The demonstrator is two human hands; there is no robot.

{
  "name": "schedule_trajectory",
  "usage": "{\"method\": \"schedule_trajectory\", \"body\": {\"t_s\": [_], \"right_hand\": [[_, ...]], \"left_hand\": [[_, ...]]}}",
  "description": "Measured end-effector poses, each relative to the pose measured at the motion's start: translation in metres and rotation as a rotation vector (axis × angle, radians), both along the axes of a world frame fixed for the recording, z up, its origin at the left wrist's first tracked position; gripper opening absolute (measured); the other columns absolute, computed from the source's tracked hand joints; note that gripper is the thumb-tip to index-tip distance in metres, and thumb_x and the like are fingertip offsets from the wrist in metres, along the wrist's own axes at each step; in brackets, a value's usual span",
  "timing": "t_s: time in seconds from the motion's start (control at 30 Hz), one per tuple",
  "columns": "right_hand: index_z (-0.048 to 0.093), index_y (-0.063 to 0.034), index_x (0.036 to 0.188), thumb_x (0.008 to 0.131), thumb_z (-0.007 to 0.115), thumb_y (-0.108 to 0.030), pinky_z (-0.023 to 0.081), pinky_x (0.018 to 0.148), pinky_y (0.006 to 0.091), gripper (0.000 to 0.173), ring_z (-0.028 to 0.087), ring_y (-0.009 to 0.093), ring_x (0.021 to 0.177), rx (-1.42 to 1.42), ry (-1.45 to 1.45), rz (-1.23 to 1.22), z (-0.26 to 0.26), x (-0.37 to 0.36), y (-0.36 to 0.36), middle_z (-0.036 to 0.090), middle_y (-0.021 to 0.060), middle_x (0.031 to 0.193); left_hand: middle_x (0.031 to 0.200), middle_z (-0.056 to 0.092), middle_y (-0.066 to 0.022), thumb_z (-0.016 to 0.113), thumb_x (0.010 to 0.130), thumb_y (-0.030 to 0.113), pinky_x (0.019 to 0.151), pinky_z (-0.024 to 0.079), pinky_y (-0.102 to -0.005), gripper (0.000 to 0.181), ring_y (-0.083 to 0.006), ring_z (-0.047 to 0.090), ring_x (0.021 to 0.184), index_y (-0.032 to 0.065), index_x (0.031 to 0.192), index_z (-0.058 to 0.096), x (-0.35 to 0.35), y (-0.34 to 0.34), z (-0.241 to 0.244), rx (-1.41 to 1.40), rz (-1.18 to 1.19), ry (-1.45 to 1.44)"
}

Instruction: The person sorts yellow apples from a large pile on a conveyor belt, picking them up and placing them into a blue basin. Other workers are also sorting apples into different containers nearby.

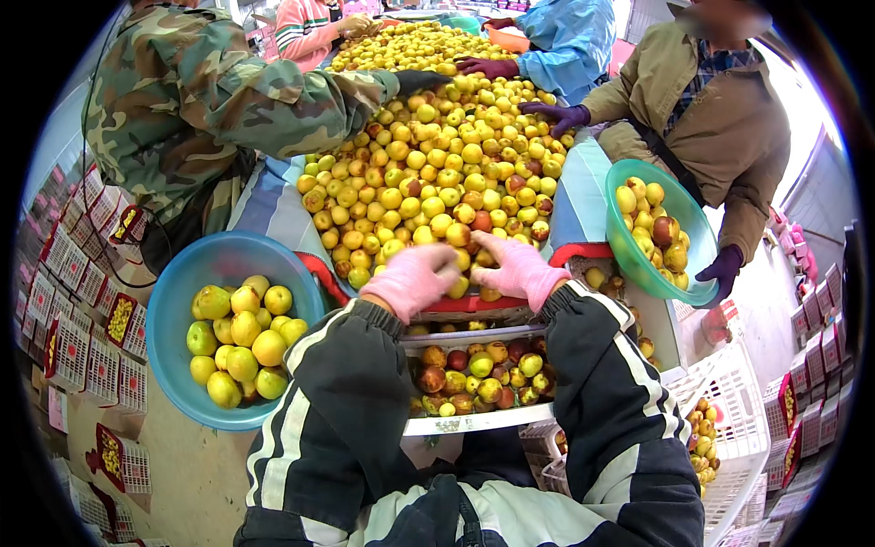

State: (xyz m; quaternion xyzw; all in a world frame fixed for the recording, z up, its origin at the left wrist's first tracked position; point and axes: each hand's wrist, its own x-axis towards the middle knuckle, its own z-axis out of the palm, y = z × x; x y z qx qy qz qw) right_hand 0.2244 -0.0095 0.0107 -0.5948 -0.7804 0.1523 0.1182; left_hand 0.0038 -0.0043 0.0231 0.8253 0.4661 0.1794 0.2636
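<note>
A large heap of yellow-green jujubes [424,184], some with reddish-brown patches, covers the sorting table before me. At the heap's near edge, my left hand [418,279] in a pink glove reaches over the fruit, its fingers blurred by motion. My right hand [514,270], gloved alike, touches the fruit with thumb and forefinger spread; whether it grips a jujube cannot be told. Below my wrists, a white box [478,422] holds browner, more blotched jujubes [482,379].
Left of me stands a blue plastic basin [167,328] of larger jujubes. A co-worker at the right holds a green basin [707,246]. Other gloved co-workers' hands reach into the heap. A white plastic crate [742,410] is at lower right; stacked crates [85,372] line the floor.
</note>
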Motion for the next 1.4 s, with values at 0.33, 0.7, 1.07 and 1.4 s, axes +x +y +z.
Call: {"method": "schedule_trajectory", "body": {"t_s": [0.33,0.7,1.07,1.4], "right_hand": [[0.072,-0.0144,0.108,0.091,0.062,-0.036,0.054,0.089,0.0409,0.03,0.069,0.033,0.101,0.094,0.301,0.076,-0.011,0.003,0.002,0.073,0.0132,0.105],[0.047,-0.0062,0.143,0.089,0.062,-0.051,0.051,0.094,0.0448,0.072,0.065,0.036,0.11,-0.069,-0.161,-0.211,0.007,0.005,0.002,0.068,0.0208,0.117],[0.062,-0.0107,0.13,0.088,0.066,-0.049,0.05,0.095,0.0443,0.058,0.064,0.038,0.11,-0.064,-0.032,0.127,0.008,-0.002,-0.006,0.069,0.0199,0.114],[0.055,-0.0092,0.138,0.092,0.061,-0.045,0.047,0.101,0.0448,0.059,0.06,0.036,0.119,0.359,0.041,-0.204,-0.023,0.024,0.013,0.064,0.0183,0.126]], "left_hand": [[0.156,0.037,-0.0144,0.066,0.082,0.059,0.111,0.035,-0.0539,0.089,-0.037,0.039,0.139,0.0108,0.151,0.036,-0.038,0.03,-0.033,0.097,0.612,0.236],[0.127,0.058,-0.0192,0.064,0.081,0.052,0.102,0.046,-0.0455,0.061,-0.0375,0.056,0.122,0.0077,0.123,0.065,-0.005,-0.008,0.009,-0.008,0.022,0.54],[0.144,0.051,-0.0165,0.067,0.087,0.041,0.107,0.042,-0.0469,0.064,-0.0401,0.051,0.129,0.0098,0.14,0.053,-0.036,0.03,-0.035,0.324,0.534,0.19],[0.143,0.052,-0.0173,0.072,0.077,0.053,0.11,0.039,-0.0476,0.083,-0.038,0.045,0.134,0.0195,0.148,0.045,-0.01,0.001,-0.003,-0.008,0.116,0.432]]}}
